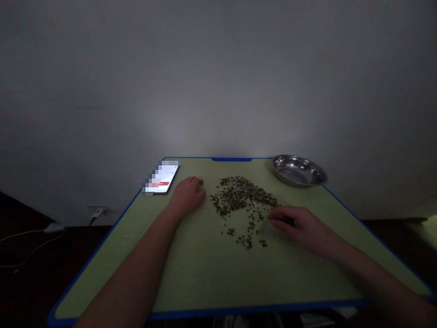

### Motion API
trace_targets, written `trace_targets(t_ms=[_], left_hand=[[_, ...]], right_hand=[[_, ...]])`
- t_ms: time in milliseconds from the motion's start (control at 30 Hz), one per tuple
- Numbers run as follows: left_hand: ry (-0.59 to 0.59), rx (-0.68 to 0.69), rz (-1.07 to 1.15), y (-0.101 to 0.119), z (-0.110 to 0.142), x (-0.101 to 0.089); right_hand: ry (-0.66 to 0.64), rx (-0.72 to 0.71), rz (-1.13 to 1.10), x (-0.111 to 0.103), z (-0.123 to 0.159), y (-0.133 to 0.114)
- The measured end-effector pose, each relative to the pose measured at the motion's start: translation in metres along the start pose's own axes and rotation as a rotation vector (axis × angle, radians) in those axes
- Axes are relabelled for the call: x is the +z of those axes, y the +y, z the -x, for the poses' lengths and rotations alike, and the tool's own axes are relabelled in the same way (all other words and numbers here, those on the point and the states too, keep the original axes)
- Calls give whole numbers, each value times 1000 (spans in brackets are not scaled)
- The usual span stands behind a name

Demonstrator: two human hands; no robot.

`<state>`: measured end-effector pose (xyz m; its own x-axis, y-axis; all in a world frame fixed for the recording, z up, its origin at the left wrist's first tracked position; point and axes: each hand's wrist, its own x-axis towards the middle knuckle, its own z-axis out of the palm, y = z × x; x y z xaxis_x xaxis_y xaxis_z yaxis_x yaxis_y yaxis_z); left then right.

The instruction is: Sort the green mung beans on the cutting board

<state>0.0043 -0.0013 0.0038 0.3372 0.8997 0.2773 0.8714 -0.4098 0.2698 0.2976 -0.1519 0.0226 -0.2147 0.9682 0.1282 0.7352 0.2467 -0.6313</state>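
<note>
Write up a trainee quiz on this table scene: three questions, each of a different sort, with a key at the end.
1. What lies between the left hand and the right hand?
A) a folded towel
B) a heap of small dark pieces
C) a closed box

2. True or false: the metal bowl stands open side up near the table's far right corner.

3. Fill in: the phone with the lit screen lies along the table's ____ side.

Key: 1. B; 2. true; 3. left.
</note>
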Motion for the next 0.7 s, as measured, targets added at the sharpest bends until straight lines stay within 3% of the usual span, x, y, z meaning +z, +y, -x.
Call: trace_targets(t_ms=[700], left_hand=[[-13,8,-5,0,0,1]], right_hand=[[-32,-11,1,0,5,1]])
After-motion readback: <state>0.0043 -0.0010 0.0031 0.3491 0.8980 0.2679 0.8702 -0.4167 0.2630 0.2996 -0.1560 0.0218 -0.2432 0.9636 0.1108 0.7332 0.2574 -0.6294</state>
